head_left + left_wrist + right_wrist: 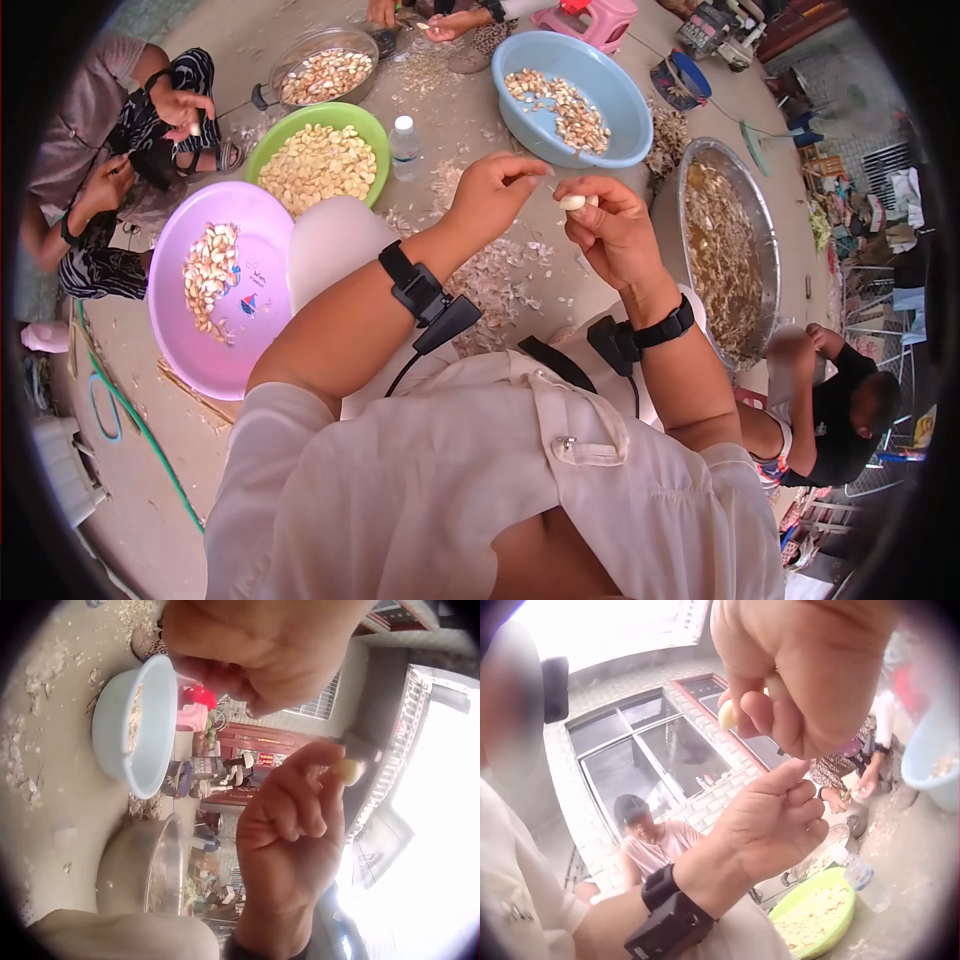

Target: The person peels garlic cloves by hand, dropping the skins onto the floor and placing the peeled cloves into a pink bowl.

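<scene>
In the head view my right hand (618,235) pinches a peeled garlic clove (572,202) between thumb and fingers, with another pale bit beside it. The left wrist view shows the clove (349,772) standing out past the fingertips. My left hand (497,197) is close by on the left, its thumb and forefinger pinched together with a thin shred of garlic skin (547,178) at the tips. From the right wrist, my left hand (769,825) appears with its other fingers curled in. Both hands are raised above my lap.
Around me stand a purple basin (270,240) of cloves, a green basin (381,150) of peeled cloves, a blue basin (625,120), a metal colander (290,55) and a large metal tub (772,250). A water bottle (405,150) stands between basins. Loose skins (500,290) litter the floor. Other people sit nearby.
</scene>
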Demonstrator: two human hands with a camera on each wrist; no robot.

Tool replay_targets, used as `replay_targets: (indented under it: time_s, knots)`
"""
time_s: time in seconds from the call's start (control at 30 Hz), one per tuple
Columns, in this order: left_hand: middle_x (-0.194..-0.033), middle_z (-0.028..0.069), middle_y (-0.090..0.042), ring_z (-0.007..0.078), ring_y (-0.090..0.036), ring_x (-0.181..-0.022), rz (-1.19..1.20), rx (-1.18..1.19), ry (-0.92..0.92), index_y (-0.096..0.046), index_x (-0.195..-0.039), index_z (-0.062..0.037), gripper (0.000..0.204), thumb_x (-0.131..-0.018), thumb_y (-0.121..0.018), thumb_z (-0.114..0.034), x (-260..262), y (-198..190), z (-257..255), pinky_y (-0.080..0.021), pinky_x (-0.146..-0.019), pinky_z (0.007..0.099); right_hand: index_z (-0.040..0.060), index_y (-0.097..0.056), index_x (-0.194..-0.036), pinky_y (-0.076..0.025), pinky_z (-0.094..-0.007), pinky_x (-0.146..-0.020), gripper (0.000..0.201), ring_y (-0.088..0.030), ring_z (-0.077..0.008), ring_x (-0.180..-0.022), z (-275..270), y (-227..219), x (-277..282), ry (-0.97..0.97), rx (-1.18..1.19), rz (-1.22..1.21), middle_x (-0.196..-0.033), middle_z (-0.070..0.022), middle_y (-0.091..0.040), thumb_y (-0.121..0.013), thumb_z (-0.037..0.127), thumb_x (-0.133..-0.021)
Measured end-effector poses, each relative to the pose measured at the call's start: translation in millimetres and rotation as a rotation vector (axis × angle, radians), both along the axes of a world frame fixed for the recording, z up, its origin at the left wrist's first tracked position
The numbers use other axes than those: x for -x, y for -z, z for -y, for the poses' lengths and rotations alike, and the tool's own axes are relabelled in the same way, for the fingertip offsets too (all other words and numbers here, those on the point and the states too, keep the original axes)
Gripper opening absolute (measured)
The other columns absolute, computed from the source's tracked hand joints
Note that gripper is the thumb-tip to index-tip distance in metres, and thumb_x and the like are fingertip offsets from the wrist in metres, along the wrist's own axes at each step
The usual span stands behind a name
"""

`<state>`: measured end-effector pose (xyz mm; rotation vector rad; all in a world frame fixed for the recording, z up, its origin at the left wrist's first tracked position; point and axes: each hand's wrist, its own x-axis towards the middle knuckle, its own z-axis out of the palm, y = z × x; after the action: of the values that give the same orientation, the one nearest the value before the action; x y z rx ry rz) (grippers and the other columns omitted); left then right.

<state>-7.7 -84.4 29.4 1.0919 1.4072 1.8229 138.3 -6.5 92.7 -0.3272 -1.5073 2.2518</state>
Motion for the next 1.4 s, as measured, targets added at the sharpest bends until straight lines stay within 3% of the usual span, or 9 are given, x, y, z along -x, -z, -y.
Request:
replay_targets:
  time_s: [0.07,0.17,0.4,0.5,0.9,1.27,1.4]
  knots:
    - [-0.083,0.0010,-0.056,0.0070,-0.051,-0.071,-0.121,-0.117,0.019,-0.065,-0.091,-0.0007,0.016,-0.080,-0.062,-0.012,1,-5,9,-0.040,-0.061,0.0190,0.0014,-0.060,-0.094,-0.034,-0.0179,-0.049,0.015,-0.041,-0.0069,-0.057,2,-5,-3,0.077,-0.059,0.044,-0.090,-0.0080,-0.060,-0.057,-0.003,-0.080]
    - [-0.090,0.0023,-0.056,0.0070,-0.052,-0.074,-0.028,-0.192,0.200,-0.064,-0.090,0.0004,0.015,-0.078,-0.063,-0.010,-5,-19,20,-0.041,-0.063,0.0189,0.0012,-0.060,-0.095,-0.033,-0.0177,-0.048,0.016,-0.041,-0.0065,-0.056,5,-8,-10,0.175,-0.162,0.120,-0.083,-0.0050,-0.058,-0.057,-0.003,-0.080]
    - [-0.083,0.0016,-0.056,0.0070,-0.053,-0.074,0.077,-0.228,0.257,-0.065,-0.087,0.0008,0.013,-0.077,-0.066,-0.007,-17,-19,21,-0.042,-0.066,0.0196,0.0023,-0.061,-0.100,-0.030,-0.0186,-0.045,0.020,-0.039,-0.0064,-0.052,24,-19,-17,0.273,-0.311,0.229,-0.065,0.0016,-0.049,-0.056,-0.002,-0.081]
    - [-0.082,0.0015,-0.057,0.0070,-0.053,-0.075,0.091,-0.279,0.251,-0.065,-0.086,0.0007,0.012,-0.077,-0.065,-0.007,-19,-23,24,-0.042,-0.066,0.0196,0.0038,-0.060,-0.105,-0.030,-0.0192,-0.046,0.024,-0.039,-0.0063,-0.052,35,-23,-17,0.289,-0.337,0.246,-0.065,0.0024,-0.048,-0.055,0.000,-0.082]
    - [-0.081,0.0017,-0.059,0.0063,-0.054,-0.076,0.076,-0.318,0.223,-0.063,-0.083,0.0016,0.011,-0.080,-0.062,-0.009,-17,-28,34,-0.044,-0.068,0.0205,0.0041,-0.053,-0.118,-0.032,-0.0196,-0.048,0.035,-0.041,-0.0063,-0.055,54,-31,-11,0.275,-0.443,0.266,-0.073,0.0017,-0.048,-0.057,0.004,-0.083]
    - [-0.080,0.0016,-0.058,0.0052,-0.051,-0.073,0.064,-0.329,0.215,-0.057,-0.087,-0.0019,0.010,-0.084,-0.055,-0.011,-14,-21,26,-0.042,-0.063,0.0206,0.0041,-0.047,-0.123,-0.034,-0.0201,-0.050,0.037,-0.040,-0.0073,-0.056,56,-29,-9,0.165,-0.226,0.212,-0.089,-0.0041,-0.054,-0.050,0.002,-0.086]
    - [-0.078,0.0018,-0.058,0.0053,-0.049,-0.070,0.054,-0.212,0.041,-0.058,-0.085,-0.0009,0.013,-0.085,-0.055,-0.013,-8,-16,20,-0.040,-0.060,0.0207,0.0045,-0.043,-0.126,-0.036,-0.0217,-0.051,0.039,-0.041,-0.0083,-0.056,46,-27,-5,0.090,-0.117,0.156,-0.094,-0.0071,-0.057,-0.048,0.003,-0.087]
